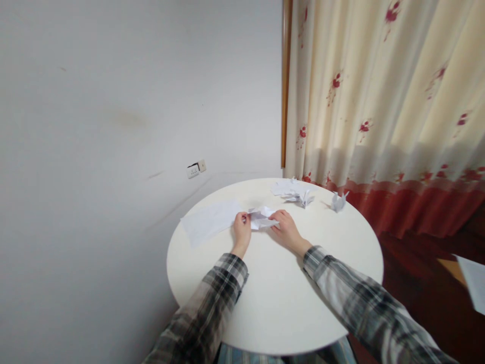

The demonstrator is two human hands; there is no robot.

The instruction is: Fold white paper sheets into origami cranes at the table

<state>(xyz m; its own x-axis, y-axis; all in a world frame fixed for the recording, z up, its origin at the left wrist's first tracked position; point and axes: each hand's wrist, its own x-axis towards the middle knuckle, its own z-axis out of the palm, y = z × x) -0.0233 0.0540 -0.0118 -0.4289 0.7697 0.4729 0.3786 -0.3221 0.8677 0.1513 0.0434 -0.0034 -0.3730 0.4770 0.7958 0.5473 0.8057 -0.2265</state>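
A partly folded piece of white paper lies between my hands, just above or on the round white table. My left hand pinches its left edge, fingers closed and curled inward. From the other side my right hand grips the right edge between thumb and fingers. Some creases show on the paper, but parts of it are hidden behind my fingers. A flat white sheet rests on the table to the left of my left hand.
Toward the back right of the table are several folded white paper pieces beside flat paper. A separate folded paper piece stands near the right edge. A wall with a socket borders the left; a floral curtain hangs behind.
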